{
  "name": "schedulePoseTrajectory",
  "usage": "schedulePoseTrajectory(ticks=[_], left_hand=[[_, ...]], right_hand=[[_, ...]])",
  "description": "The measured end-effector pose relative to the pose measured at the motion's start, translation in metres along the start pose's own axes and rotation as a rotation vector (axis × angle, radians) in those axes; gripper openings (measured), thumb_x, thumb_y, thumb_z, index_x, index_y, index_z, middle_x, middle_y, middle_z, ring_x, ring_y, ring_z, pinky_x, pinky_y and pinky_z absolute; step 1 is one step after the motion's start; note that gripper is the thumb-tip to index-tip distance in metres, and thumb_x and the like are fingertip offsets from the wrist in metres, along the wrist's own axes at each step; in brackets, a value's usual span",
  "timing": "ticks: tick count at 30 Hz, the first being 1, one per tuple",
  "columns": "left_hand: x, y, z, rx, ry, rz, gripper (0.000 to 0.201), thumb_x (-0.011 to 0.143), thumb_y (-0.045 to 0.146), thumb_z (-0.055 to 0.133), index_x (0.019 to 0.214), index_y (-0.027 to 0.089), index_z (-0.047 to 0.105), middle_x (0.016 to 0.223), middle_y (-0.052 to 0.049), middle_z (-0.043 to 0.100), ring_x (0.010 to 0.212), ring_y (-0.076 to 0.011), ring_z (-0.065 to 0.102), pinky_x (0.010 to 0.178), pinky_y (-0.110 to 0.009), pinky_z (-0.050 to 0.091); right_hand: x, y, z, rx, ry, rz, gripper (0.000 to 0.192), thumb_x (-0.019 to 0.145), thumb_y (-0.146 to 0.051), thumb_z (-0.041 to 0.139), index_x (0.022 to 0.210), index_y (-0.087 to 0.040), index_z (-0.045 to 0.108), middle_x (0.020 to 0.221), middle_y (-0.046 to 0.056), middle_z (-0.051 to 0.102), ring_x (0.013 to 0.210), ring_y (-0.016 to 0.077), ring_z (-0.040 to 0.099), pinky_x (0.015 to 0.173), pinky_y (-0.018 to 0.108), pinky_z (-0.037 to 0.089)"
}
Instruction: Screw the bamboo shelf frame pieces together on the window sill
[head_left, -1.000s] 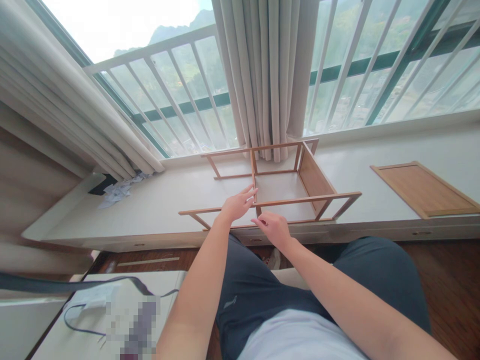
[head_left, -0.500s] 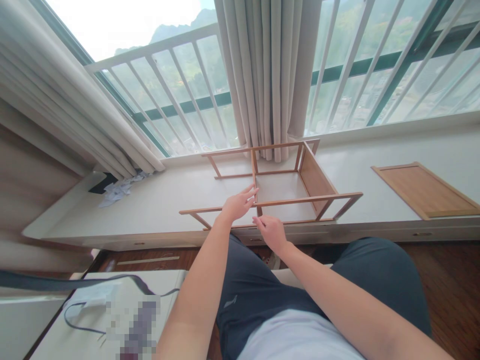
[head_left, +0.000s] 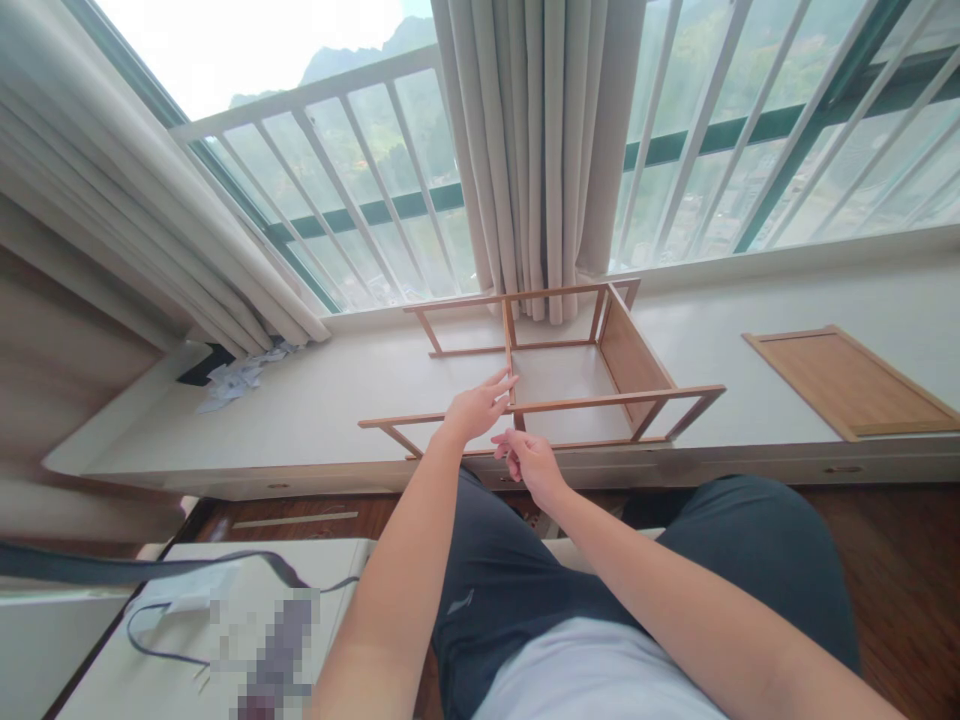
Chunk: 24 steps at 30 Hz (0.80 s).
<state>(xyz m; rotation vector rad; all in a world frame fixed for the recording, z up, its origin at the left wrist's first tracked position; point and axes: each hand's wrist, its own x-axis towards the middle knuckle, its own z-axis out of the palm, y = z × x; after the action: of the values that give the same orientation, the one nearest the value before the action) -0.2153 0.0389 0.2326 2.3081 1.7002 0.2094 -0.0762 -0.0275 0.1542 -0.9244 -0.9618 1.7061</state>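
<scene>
A brown wooden frame (head_left: 619, 401) with open rails lies on the white window ledge, with one solid panel (head_left: 630, 340) fitted near its right end. My left hand (head_left: 475, 410) rests across the near rail at the middle bar, touching it with fingers stretched and apart. Just below and to the right, my right hand (head_left: 529, 460) is at the near side of the frame. Its fingers are curled in with the tips close together; anything between them is too small to make out.
A separate wooden panel (head_left: 855, 380) lies flat on the ledge (head_left: 720, 330) to the right. Crumpled white paper (head_left: 232, 382) is at the left end. Beige curtains (head_left: 525, 150) hang behind the frame. A white table (head_left: 341, 560) with a dark strap stands at lower left.
My right hand has shifted slightly left and turned, its fingers curling more below the near rail. My left hand and the wooden frame have stayed in place.
</scene>
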Motion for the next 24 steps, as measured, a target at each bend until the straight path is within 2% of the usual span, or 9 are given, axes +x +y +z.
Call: schedulePoseTrajectory(ticks=[10, 13, 17, 21, 24], left_hand=[[0.000, 0.003, -0.003, 0.007, -0.019, -0.011, 0.052, 0.098, 0.038, 0.037, 0.149, 0.045, 0.040, 0.161, 0.012, 0.028, 0.115, -0.0181, 0.064, 0.102, -0.031, 0.046], [0.000, 0.003, -0.004, 0.012, -0.018, -0.013, 0.052, 0.098, 0.038, 0.037, 0.149, 0.045, 0.040, 0.161, 0.012, 0.027, 0.116, -0.0181, 0.063, 0.102, -0.030, 0.046], [-0.001, 0.004, -0.005, 0.005, -0.026, -0.015, 0.052, 0.098, 0.038, 0.037, 0.149, 0.045, 0.040, 0.161, 0.012, 0.028, 0.116, -0.0189, 0.063, 0.102, -0.031, 0.047], [-0.001, 0.005, -0.005, -0.004, -0.026, -0.015, 0.051, 0.098, 0.038, 0.037, 0.148, 0.045, 0.041, 0.161, 0.013, 0.027, 0.117, -0.0187, 0.062, 0.103, -0.031, 0.046], [0.000, 0.004, -0.004, -0.002, -0.020, -0.011, 0.051, 0.098, 0.038, 0.037, 0.148, 0.045, 0.041, 0.161, 0.013, 0.028, 0.117, -0.0184, 0.063, 0.103, -0.031, 0.046]], right_hand=[[-0.004, 0.004, -0.004, 0.043, -0.037, -0.026, 0.045, 0.079, -0.059, 0.065, 0.087, -0.016, 0.075, 0.072, 0.002, 0.065, 0.041, 0.0052, 0.036, 0.036, 0.022, 0.026], [-0.006, 0.004, -0.002, -0.008, -0.052, -0.034, 0.042, 0.080, -0.058, 0.065, 0.081, -0.016, 0.071, 0.062, 0.000, 0.060, 0.041, 0.0062, 0.034, 0.037, 0.022, 0.024], [-0.006, -0.001, -0.008, -0.222, -0.005, -0.095, 0.047, 0.084, -0.061, 0.059, 0.063, -0.019, 0.057, 0.043, -0.006, 0.040, 0.040, 0.0087, 0.032, 0.043, 0.024, 0.024], [-0.004, -0.011, -0.015, -0.512, 0.065, -0.237, 0.052, 0.090, -0.059, 0.053, 0.056, -0.020, 0.047, 0.050, -0.004, 0.041, 0.051, 0.0108, 0.037, 0.054, 0.025, 0.031], [-0.002, -0.016, -0.017, -0.659, 0.058, -0.311, 0.050, 0.092, -0.053, 0.050, 0.056, -0.020, 0.039, 0.053, -0.005, 0.037, 0.056, 0.0112, 0.034, 0.057, 0.026, 0.028]])
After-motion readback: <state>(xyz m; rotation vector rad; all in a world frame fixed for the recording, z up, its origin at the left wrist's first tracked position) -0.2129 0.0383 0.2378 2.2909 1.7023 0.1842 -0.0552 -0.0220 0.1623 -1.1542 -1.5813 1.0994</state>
